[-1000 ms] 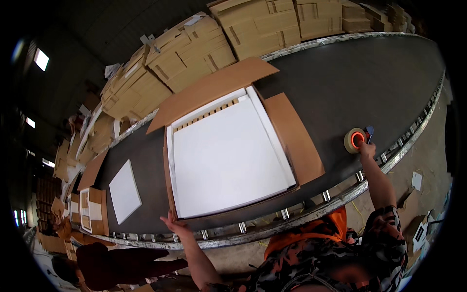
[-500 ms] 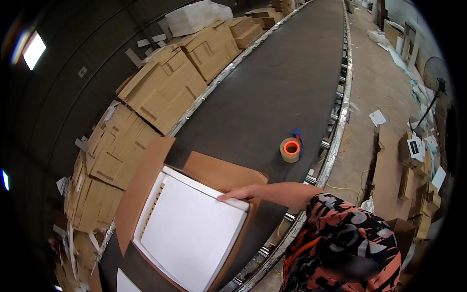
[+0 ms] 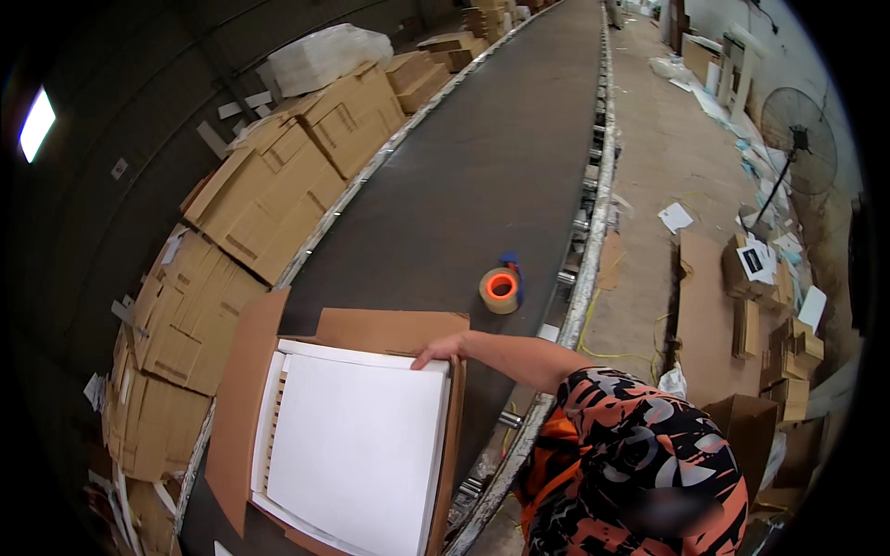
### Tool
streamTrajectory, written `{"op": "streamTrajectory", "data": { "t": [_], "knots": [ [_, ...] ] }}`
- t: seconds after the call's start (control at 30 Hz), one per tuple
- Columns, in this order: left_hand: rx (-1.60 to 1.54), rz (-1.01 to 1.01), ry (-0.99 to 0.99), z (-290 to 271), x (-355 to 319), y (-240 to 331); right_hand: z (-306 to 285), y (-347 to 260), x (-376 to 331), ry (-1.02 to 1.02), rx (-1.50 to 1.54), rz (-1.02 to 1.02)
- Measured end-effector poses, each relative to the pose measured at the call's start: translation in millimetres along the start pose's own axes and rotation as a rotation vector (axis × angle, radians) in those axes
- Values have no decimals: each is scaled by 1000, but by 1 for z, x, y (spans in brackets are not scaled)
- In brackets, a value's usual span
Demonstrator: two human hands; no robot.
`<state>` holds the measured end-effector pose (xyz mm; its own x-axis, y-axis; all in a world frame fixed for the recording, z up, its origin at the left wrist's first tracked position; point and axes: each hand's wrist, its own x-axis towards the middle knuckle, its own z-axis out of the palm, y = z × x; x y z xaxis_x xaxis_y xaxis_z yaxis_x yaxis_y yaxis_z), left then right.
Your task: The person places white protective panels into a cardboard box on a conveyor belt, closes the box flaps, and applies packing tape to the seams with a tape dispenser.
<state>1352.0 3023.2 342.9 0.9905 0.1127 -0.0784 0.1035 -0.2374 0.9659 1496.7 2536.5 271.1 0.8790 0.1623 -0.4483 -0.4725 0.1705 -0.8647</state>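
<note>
An open brown cardboard carton (image 3: 243, 417) sits on the near part of the conveyor, its flaps folded outward. A flat white panel (image 3: 357, 445) lies inside, bordered by white edging (image 3: 324, 352); a ridged tan strip (image 3: 274, 426) shows along its left side. My right hand (image 3: 439, 352) is closed at the carton's far right corner, a fingertip resting on the white edging and the other fingers partly hidden behind it. Farther along the belt stands a roll of tan tape (image 3: 487, 295) with an orange core and a blue dispenser part. My left hand is out of sight.
The dark conveyor belt (image 3: 445, 185) runs far ahead between metal rails. Large cardboard boxes (image 3: 269, 195) are stacked along its left side. On the floor at the right are cardboard pieces (image 3: 709, 315), paper scraps and a standing fan (image 3: 799, 139).
The carton has turned slightly counter-clockwise on the belt, with my right hand staying at its far right corner. The whole view has shifted, so surroundings appear farther left.
</note>
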Motion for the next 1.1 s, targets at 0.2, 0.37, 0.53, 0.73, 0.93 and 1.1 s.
{"op": "streamTrajectory", "data": {
  "t": [0.2,0.37,0.53,0.73,0.93,1.1],
  "knots": [
    [132,-96,-15,-24,-2,4,39,32,-107,277,-94,51],
    [25,-264,-242,-34,-6,15,23,79,-177,375,130,66],
    [-123,-406,-395,-34,-3,-16,29,72,-191,467,245,6],
    [-18,-257,-521,-47,25,-34,7,57,-192,539,-255,-75],
    [853,-97,-586,7,17,59,40,3,-223,316,-543,-138],
    [835,187,-163,6,17,6,57,16,-215,411,-999,-239]
  ]
}}
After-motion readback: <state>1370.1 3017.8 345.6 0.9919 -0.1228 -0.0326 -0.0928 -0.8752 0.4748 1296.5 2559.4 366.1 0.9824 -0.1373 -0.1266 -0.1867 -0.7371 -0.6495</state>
